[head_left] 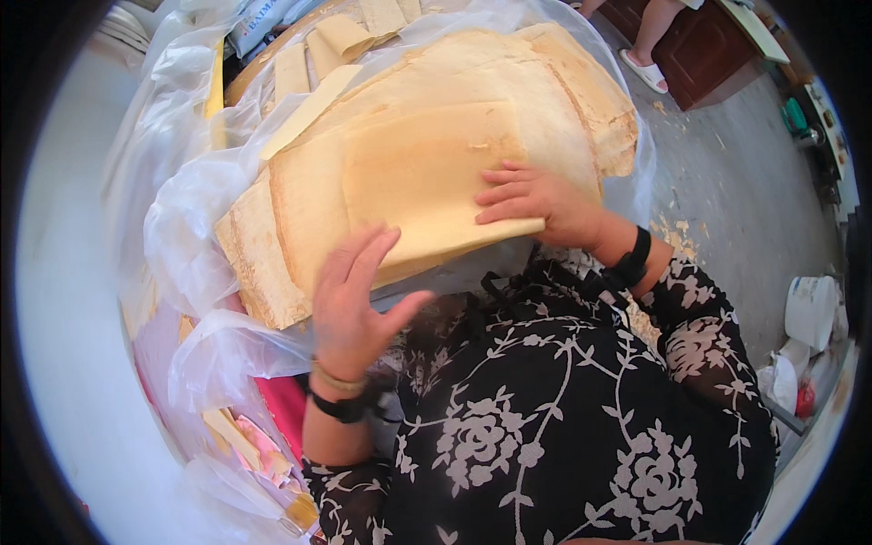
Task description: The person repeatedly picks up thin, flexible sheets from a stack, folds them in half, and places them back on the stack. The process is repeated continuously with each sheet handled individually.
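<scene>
A thin, pale yellow sheet (418,163), perhaps of tofu skin, lies over a stack of larger sheets (327,118) of the same colour with rough brown edges. Its near edge (454,241) is folded over into a narrow flap towards me. My right hand (545,204) rests on the right end of that fold, fingers stretched out flat; its thumb is hidden. At the fold's left end, my left hand (359,291) is raised with its fingers apart and thumb out, slightly blurred. Nothing is held in it, and I cannot tell whether its fingertips touch the sheet.
Clear plastic film (191,236) spreads under and around the stack. Loose strips (313,104) lie at the far left. Crumbs (677,232) are scattered on the grey floor at right. A person's leg and slipper (647,71) show beside a dark brown cabinet (704,54); a white bucket (810,312) stands far right.
</scene>
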The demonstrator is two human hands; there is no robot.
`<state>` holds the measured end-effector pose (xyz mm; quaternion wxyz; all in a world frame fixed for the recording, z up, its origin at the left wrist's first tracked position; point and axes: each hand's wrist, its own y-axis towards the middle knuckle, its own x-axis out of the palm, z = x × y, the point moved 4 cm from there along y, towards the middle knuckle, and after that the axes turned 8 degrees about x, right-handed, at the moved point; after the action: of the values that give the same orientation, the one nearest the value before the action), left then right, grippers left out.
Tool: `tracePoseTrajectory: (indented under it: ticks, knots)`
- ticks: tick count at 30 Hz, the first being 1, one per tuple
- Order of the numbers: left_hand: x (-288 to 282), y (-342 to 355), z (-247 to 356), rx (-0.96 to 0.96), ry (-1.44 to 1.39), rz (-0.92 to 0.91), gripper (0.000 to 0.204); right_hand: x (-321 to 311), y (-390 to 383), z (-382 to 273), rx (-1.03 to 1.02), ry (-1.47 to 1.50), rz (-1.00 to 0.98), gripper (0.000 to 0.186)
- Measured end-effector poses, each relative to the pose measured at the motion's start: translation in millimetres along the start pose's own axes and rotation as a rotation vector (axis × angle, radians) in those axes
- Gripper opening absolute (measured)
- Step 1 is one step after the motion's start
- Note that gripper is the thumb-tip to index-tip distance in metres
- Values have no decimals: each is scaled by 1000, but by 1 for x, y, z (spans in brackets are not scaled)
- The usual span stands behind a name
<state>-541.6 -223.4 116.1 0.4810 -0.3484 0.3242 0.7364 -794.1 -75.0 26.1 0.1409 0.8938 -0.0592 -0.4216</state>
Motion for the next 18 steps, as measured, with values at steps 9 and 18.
tracePoseTrajectory:
  ticks: [9, 18]
  knots:
    - [22, 25, -129, -415, -638, 277, 14, -22, 28, 43, 616, 823, 230, 37]
    - [54, 76, -114, -348, 544, 429, 33, -16, 63, 43, 838, -313, 272, 44]
